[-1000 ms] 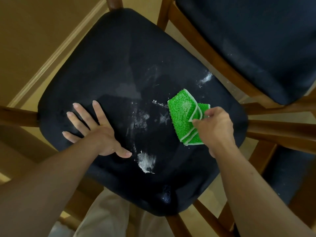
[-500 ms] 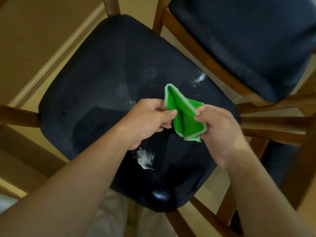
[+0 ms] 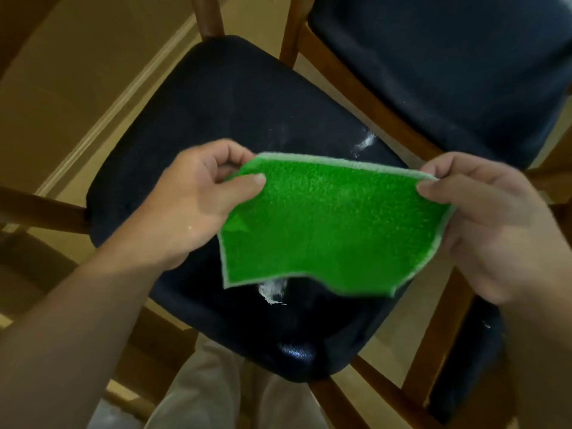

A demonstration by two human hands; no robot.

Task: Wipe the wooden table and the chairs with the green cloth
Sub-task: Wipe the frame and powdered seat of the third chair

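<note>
The green cloth (image 3: pixel 328 224) is spread open in the air above a chair's dark navy seat (image 3: pixel 216 113). My left hand (image 3: pixel 198 199) pinches its upper left corner and my right hand (image 3: pixel 492 224) pinches its upper right corner. The cloth hangs flat between them with a pale border along its edges. White powdery marks show on the seat: one patch (image 3: pixel 272 291) just under the cloth's lower edge and a streak (image 3: pixel 366 142) near the seat's far right side. The cloth hides the middle of the seat.
A second chair with a navy seat (image 3: pixel 448 66) and wooden frame (image 3: pixel 365 88) stands at the upper right, close beside the first. Wooden rails (image 3: pixel 40 209) stick out at the left. Tan floor (image 3: pixel 77 72) lies beyond, and my light trousers (image 3: pixel 198 394) show below the seat.
My left hand left the seat and took hold of the folded cloth. Both hands then pulled apart and the cloth unfolded flat between them, lifted off the seat.
</note>
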